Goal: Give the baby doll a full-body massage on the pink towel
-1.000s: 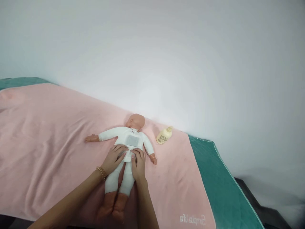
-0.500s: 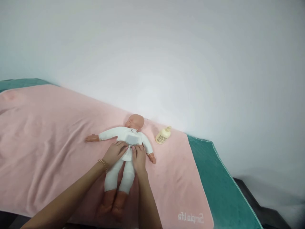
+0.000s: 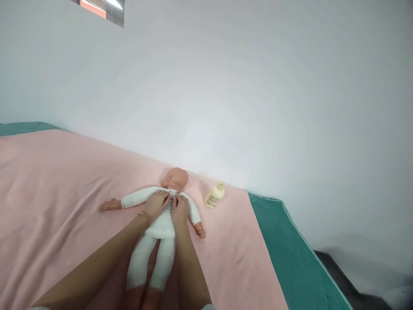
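A doll [image 3: 163, 226] in white clothing lies on a pink blanket [image 3: 232, 258], its head toward the wall and its arms spread. Both hands are at the doll's upper chest, just below the neck. My left hand [image 3: 157, 204], with a bracelet at the wrist, has its fingers bent and closed at the cloth near the collar. Right beside it, my right hand [image 3: 180, 209] has its fingertips pressed together at the same spot. What the fingertips pinch is too small to make out, and the hands cover much of the chest.
A pale yellow bottle [image 3: 214, 196] stands on the blanket to the right of the doll. Green cloth [image 3: 287, 241] shows past the blanket's right edge. Behind the bed rises a white wall [image 3: 206, 86]. A dark object [image 3: 342, 275] is at the lower right.
Both hands have moved up the doll from its waist to the neckline. The white top's lower part is now uncovered. The view has shifted, showing a bright opening at the upper left.
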Demonstrator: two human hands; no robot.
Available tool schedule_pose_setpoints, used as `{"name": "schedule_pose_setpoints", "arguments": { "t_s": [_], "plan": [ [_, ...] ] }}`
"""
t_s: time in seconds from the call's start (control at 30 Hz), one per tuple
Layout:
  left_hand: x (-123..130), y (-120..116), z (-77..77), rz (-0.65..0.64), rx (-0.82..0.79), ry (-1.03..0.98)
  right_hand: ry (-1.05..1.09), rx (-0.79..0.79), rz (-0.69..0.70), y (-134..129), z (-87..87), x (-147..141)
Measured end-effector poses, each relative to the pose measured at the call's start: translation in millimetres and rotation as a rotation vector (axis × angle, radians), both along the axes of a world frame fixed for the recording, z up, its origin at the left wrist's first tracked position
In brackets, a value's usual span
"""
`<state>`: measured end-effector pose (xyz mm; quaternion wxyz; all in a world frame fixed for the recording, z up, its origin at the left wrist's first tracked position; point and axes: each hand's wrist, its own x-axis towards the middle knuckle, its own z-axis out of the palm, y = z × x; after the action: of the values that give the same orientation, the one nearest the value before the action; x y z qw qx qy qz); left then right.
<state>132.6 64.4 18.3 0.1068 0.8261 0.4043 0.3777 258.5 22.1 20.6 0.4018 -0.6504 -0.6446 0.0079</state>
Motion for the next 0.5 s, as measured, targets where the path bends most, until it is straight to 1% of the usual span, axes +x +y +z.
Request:
{"name": "schedule_pose_setpoints", "arguments": {
  "t_s": [0.07, 0.13, 0.23, 0.37, 0.5],
  "plan": [
    [-0.3, -0.8, -5.7, 0.007, 0.016, 0.004, -0.006, 0.001, -0.007, -0.7, -4.9, -0.2],
    [-0.6, -1.4, -8.1, 0.013, 0.031, 0.005, -0.007, -0.001, -0.013, -1.5, -7.8, -0.3],
    [-1.4, -2.7, -8.5, 0.031, 0.048, -0.003, 0.023, 0.015, -0.016, -2.8, -10.3, -0.9],
    [-2.7, -4.2, -9.4, 0.067, 0.049, -0.021, 0.096, 0.080, 0.021, -3.7, -12.2, -1.9],
    [-2.3, -3.4, -11.3, 0.087, 0.027, -0.016, 0.070, 0.023, 0.037, -2.1, -11.5, -2.0]
  ]
}}
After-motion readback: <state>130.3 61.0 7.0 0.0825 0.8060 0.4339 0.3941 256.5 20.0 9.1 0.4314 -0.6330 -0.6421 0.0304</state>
